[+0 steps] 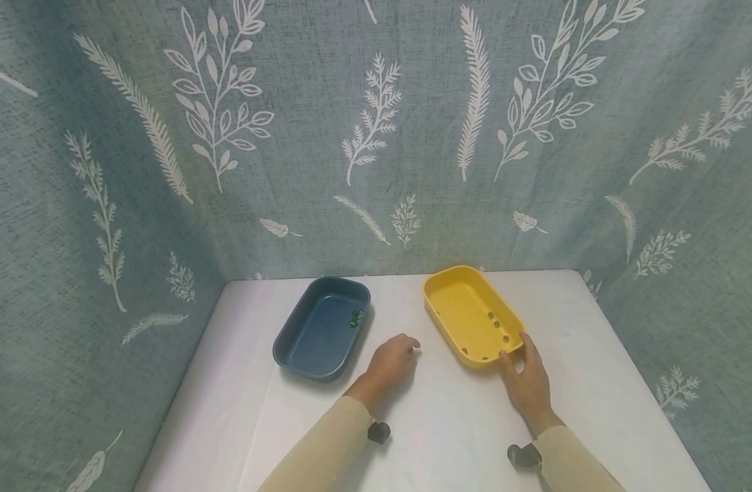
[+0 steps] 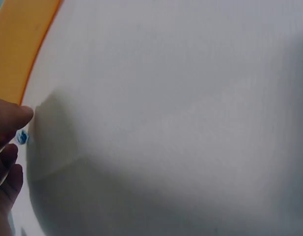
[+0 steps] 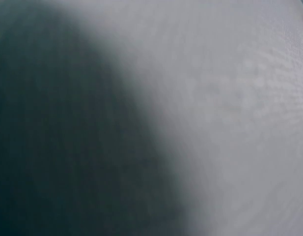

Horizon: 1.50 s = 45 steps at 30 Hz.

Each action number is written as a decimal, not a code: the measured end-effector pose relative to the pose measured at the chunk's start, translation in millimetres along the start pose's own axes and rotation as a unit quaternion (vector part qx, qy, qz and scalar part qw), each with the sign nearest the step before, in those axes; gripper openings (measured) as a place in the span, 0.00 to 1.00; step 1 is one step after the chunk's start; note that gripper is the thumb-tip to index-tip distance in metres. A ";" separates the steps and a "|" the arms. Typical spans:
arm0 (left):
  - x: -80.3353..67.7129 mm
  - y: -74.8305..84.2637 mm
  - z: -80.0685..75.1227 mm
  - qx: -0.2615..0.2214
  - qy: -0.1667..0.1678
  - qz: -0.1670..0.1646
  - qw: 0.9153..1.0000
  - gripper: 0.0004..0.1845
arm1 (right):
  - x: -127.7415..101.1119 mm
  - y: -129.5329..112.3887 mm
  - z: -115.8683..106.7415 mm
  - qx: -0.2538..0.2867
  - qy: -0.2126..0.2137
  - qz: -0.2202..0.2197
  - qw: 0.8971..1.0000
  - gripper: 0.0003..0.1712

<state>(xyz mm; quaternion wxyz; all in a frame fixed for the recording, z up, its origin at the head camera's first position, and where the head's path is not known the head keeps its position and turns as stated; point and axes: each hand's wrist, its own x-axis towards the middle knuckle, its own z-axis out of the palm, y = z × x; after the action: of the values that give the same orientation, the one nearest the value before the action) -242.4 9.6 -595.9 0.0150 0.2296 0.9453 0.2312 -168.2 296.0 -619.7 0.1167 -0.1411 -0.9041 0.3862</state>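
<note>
Blue plastic, the tray [image 1: 323, 328] sat at the left of the white bench [image 1: 425, 424], with a small cluster of dark green beads [image 1: 355, 317] lying inside near its right wall. Just right of it, the left hand [image 1: 390, 362] hovered low over the bench between the two trays, knuckles up and wrist bent. Its fingers [image 2: 9, 118] were curled together and, in the left wrist view, appeared to pinch a small blue bead [image 2: 22, 137] at their tips, though that view was close and soft, so this was hard to confirm. Further right lay the yellow tray [image 1: 471, 316], angled, with several small dark beads [image 1: 498, 324] strung along its right inner wall. The right hand [image 1: 526, 383] gripped the near corner of that tray, thumb on one side of the rim and fingers on the other, forearm lying straight along the bench. The right wrist view was only blur.

Judging by this, a bead was midway between trays; the next move would call for a short, steady carry over the blue rim before letting go.
</note>
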 end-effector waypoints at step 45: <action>-2.1 -16.4 -3.7 -0.039 -0.001 -0.047 0.998 0.06 | 0.2 2.9 2.0 -0.005 0.004 0.002 1.000 0.42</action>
<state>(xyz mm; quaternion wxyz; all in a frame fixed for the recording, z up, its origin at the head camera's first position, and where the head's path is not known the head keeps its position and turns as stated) -248.1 -5.9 -600.1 0.0354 0.1847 0.9451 0.2672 -168.6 296.7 -623.2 0.1185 -0.1446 -0.9054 0.3812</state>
